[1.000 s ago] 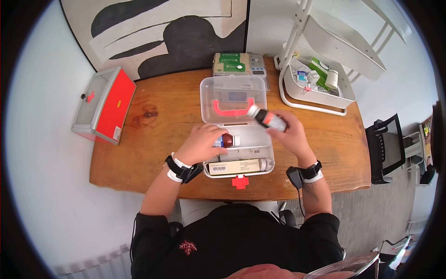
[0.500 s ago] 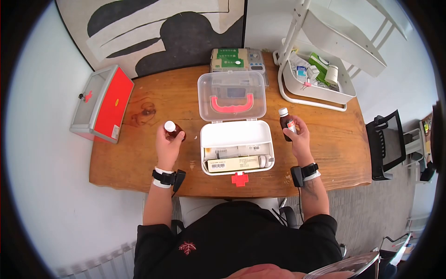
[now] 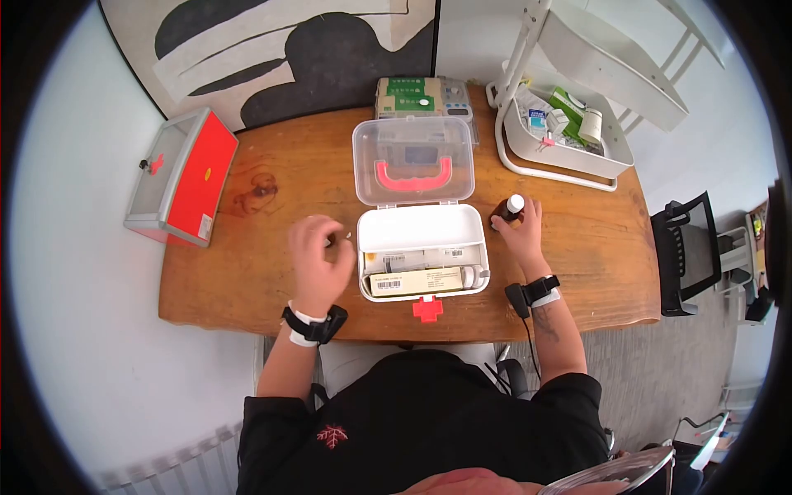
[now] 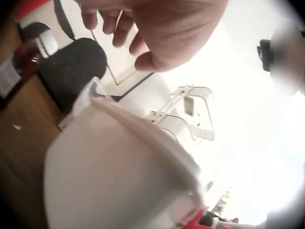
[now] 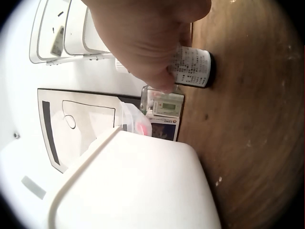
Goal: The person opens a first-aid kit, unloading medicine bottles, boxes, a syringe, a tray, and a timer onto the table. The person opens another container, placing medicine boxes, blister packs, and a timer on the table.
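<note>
My left hand (image 3: 318, 260) is beside the left end of the white box (image 3: 422, 228), its fingers loosely bent and holding nothing. A brown bottle with a white cap (image 4: 46, 44) stands on the table, apart from that hand (image 4: 178, 31) in the left wrist view; the hand mostly hides it in the head view. To the box's right, my right hand (image 3: 523, 238) grips a dark bottle with a white cap (image 3: 515, 204). Its printed label (image 5: 190, 66) shows below the hand (image 5: 143, 38) in the right wrist view, the bottle's base at the tabletop.
The box's clear lid (image 3: 412, 140) with a red handle leans back. A long carton (image 3: 417, 282) lies inside. A red-and-grey case (image 3: 198, 177) stands left, packages (image 3: 406, 97) at the back, and a white trolley (image 3: 569, 155) back right.
Both hands moved apart from over the box, each with a bottle. My left hand then let its bottle go and shifted back toward the box; the right hand's bottle was lowered to the table.
</note>
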### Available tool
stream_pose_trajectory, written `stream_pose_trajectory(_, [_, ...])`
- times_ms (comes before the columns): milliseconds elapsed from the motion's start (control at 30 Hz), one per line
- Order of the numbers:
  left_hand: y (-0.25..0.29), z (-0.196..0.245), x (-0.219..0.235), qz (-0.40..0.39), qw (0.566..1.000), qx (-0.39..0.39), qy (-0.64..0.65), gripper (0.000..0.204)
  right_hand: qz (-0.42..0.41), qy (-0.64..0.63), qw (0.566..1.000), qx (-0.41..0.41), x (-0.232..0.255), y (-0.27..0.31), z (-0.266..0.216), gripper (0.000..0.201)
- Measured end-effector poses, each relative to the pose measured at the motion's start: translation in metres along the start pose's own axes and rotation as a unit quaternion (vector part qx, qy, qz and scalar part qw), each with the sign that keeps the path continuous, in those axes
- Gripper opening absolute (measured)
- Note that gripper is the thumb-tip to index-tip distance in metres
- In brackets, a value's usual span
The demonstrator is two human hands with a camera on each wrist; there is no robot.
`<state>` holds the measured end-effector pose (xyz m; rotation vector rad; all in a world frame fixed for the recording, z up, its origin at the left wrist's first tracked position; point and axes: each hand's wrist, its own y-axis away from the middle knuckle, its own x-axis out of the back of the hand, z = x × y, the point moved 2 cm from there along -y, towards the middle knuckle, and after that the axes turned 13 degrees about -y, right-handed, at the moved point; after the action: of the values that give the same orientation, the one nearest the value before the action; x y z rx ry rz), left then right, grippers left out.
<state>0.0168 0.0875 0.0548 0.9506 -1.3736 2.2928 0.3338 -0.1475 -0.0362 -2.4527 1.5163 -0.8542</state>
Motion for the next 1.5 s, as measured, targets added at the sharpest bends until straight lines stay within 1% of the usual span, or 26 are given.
stream_pose_trajectory(33, [-0.002, 0.016, 0.005, -0.060, 0.994, -0.096, 0.006, 0.047, 0.006, -0.024, 1.000, -0.011, 0.000, 0.001, 0.001, 0.057])
stream_pose_trajectory(67, [-0.003, 0.029, 0.010, -0.061, 0.994, -0.095, 0.006, 0.047, 0.006, -0.023, 1.000, -0.013, 0.000, 0.002, -0.005, 0.057])
stream_pose_trajectory(100, [-0.003, 0.044, 0.010, -0.155, 0.978, -0.135, 0.035, 0.047, 0.033, 0.008, 0.999, 0.041, 0.002, 0.002, -0.014, 0.054])
stream_pose_trajectory(133, [-0.002, 0.054, 0.007, -0.245, 0.952, -0.173, 0.063, 0.048, 0.059, 0.038, 0.993, 0.095, 0.005, 0.001, -0.028, 0.051])
stream_pose_trajectory(167, [-0.001, 0.060, 0.006, -0.245, 0.952, -0.172, 0.062, 0.048, 0.058, 0.038, 0.993, 0.095, 0.011, 0.002, -0.043, 0.051])
stream_pose_trajectory(233, [0.003, 0.067, 0.001, -0.332, 0.924, -0.183, 0.056, 0.052, -0.062, -0.061, 0.993, 0.082, 0.025, 0.011, -0.080, 0.040])
stream_pose_trajectory(267, [0.005, 0.069, 0.000, -0.334, 0.923, -0.182, 0.056, 0.052, -0.062, -0.061, 0.993, 0.081, 0.033, 0.016, -0.104, 0.040])
stream_pose_trajectory(300, [0.007, 0.070, -0.002, -0.329, 0.925, -0.183, 0.047, 0.055, -0.179, -0.061, 0.978, 0.082, 0.036, 0.023, -0.130, 0.036])
stream_pose_trajectory(333, [0.008, 0.071, -0.004, -0.323, 0.928, -0.184, 0.038, 0.057, -0.293, -0.061, 0.951, 0.082, 0.034, 0.032, -0.148, 0.032])
stream_pose_trajectory(367, [0.007, 0.074, -0.004, -0.324, 0.927, -0.185, 0.039, 0.057, -0.292, -0.061, 0.951, 0.080, 0.032, 0.040, -0.157, 0.032])
stream_pose_trajectory(433, [0.005, 0.081, -0.005, -0.329, 0.918, -0.220, -0.022, 0.061, -0.362, 0.052, 0.916, 0.163, 0.026, 0.052, -0.169, 0.027])
stream_pose_trajectory(567, [0.007, 0.079, -0.012, -0.339, 0.911, -0.231, -0.032, 0.064, -0.359, 0.041, 0.914, 0.186, 0.017, 0.054, -0.149, 0.025])
stream_pose_trajectory(633, [0.009, 0.076, -0.013, -0.341, 0.915, -0.214, -0.022, 0.063, -0.333, -0.050, 0.934, 0.121, 0.019, 0.051, -0.140, 0.018])
stream_pose_trajectory(767, [0.008, 0.073, -0.014, -0.346, 0.913, -0.215, -0.010, 0.063, -0.318, -0.077, 0.939, 0.109, 0.023, 0.049, -0.149, 0.017])
stream_pose_trajectory(833, [0.008, 0.071, -0.015, -0.347, 0.911, -0.221, 0.002, 0.063, -0.274, -0.031, 0.961, 0.017, 0.023, 0.048, -0.160, 0.018])
stream_pose_trajectory(867, [0.008, 0.073, -0.015, -0.348, 0.911, -0.222, 0.003, 0.063, -0.273, -0.031, 0.961, 0.016, 0.021, 0.049, -0.161, 0.018])
stream_pose_trajectory(933, [0.008, 0.074, -0.013, -0.342, 0.914, -0.221, -0.006, 0.063, -0.282, 0.112, 0.952, 0.047, 0.016, 0.052, -0.160, 0.025])
stream_pose_trajectory(967, [0.008, 0.075, -0.013, -0.341, 0.913, -0.222, -0.006, 0.063, -0.281, 0.112, 0.952, 0.046, 0.012, 0.054, -0.157, 0.025])
stream_pose_trajectory(1033, [0.008, 0.076, -0.012, -0.331, 0.916, -0.225, -0.012, 0.063, -0.325, 0.183, 0.927, 0.048, 0.003, 0.058, -0.149, 0.029])
stream_pose_trajectory(1167, [0.009, 0.075, -0.012, -0.334, 0.916, -0.222, -0.016, 0.064, -0.337, 0.161, 0.927, 0.019, 0.002, 0.050, -0.154, 0.028])
stream_pose_trajectory(1233, [0.008, 0.075, -0.012, -0.332, 0.917, -0.222, -0.010, 0.065, -0.335, 0.175, 0.925, -0.026, 0.000, 0.046, -0.156, 0.027])
stream_pose_trajectory(1267, [0.008, 0.074, -0.012, -0.330, 0.917, -0.224, -0.010, 0.065, -0.333, 0.176, 0.926, -0.024, 0.001, 0.046, -0.159, 0.027])
stream_pose_trajectory(1367, [0.008, 0.072, -0.013, -0.341, 0.914, -0.222, -0.005, 0.066, -0.305, 0.203, 0.930, 0.003, 0.010, 0.044, -0.174, 0.028])
stream_pose_trajectory(1433, [0.006, 0.070, -0.012, -0.361, 0.909, -0.206, 0.031, 0.065, -0.229, 0.156, 0.960, 0.032, 0.026, 0.040, -0.191, 0.026])
stream_pose_trajectory(1467, [0.006, 0.069, -0.012, -0.363, 0.908, -0.206, 0.032, 0.065, -0.230, 0.156, 0.960, 0.030, 0.035, 0.039, -0.195, 0.026])
stream_pose_trajectory(1500, [0.006, 0.069, -0.011, -0.355, 0.908, -0.218, 0.047, 0.065, -0.171, 0.113, 0.978, 0.047, 0.047, 0.037, -0.199, 0.023])
